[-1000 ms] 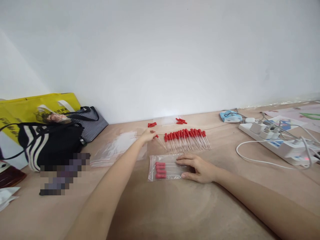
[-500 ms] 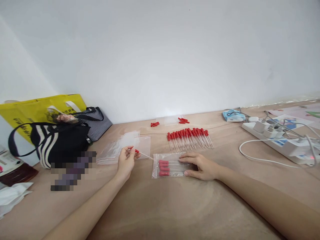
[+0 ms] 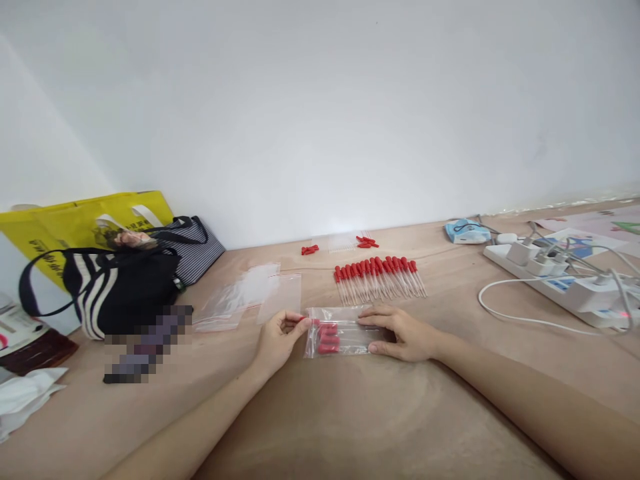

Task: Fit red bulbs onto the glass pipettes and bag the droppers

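Observation:
A clear zip bag (image 3: 355, 339) lies flat on the table, with several red-bulbed droppers (image 3: 329, 339) inside, bulbs toward its left end. At that left end, my left hand (image 3: 283, 337) pinches a red-capped dropper (image 3: 314, 322) whose thin stem reaches into the bag. My right hand (image 3: 400, 332) rests on the bag's right end, thumb and fingers apart. Behind the bag, a row of red-bulbed droppers (image 3: 380, 275) lies side by side. Flat clear bags (image 3: 250, 293) lie beyond my left hand.
Small red bulbs (image 3: 309, 250) and more red bulbs (image 3: 367, 241) lie near the wall. At left are a black bag (image 3: 130, 287), a striped bag (image 3: 197, 253) and a yellow bag (image 3: 75, 220). A blue mask (image 3: 467, 231) and a power strip (image 3: 560, 287) with cables are at right.
My left hand has moved right to the bag's left end, and the dropper it holds now reaches into the bag. My right hand stays on the bag's right end.

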A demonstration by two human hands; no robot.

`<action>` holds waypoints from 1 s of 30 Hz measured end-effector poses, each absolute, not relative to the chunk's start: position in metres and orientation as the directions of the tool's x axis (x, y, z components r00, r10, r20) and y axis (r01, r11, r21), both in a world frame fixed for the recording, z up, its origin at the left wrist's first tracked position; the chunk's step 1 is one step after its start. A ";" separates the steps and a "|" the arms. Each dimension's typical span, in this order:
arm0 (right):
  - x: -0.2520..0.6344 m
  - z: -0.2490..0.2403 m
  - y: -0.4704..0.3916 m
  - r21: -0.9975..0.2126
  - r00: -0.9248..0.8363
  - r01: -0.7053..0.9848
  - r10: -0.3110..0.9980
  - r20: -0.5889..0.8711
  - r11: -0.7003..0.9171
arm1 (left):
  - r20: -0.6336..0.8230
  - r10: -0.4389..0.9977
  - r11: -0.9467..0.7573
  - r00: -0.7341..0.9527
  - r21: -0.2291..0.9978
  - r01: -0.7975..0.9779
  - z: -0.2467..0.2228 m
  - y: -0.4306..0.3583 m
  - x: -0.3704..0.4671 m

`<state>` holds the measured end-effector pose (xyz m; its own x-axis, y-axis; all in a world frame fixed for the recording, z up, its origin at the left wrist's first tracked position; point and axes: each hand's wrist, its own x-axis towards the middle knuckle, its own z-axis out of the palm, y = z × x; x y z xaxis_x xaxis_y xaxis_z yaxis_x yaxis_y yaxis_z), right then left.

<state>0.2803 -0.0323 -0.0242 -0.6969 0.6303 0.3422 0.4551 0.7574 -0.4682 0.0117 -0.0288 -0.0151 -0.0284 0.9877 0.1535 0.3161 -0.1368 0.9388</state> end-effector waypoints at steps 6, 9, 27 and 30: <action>0.280 -0.023 -0.033 -0.464 -0.690 0.457 0.632 0.354 0.759 | 0.025 0.983 -0.086 0.179 0.936 0.341 -0.004 -0.028 0.010; 0.280 -0.024 -0.032 -0.461 -0.690 0.461 0.633 0.351 0.758 | 0.007 0.975 -0.077 0.220 0.947 0.312 -0.001 -0.025 0.010; 0.280 -0.025 -0.032 -0.456 -0.685 0.456 0.628 0.368 0.765 | -0.013 0.924 -0.124 0.382 0.935 0.331 -0.011 -0.015 0.027; 0.280 -0.025 -0.032 -0.459 -0.686 0.451 0.626 0.369 0.765 | 0.028 0.962 -0.179 0.272 0.817 0.547 -0.008 -0.013 0.028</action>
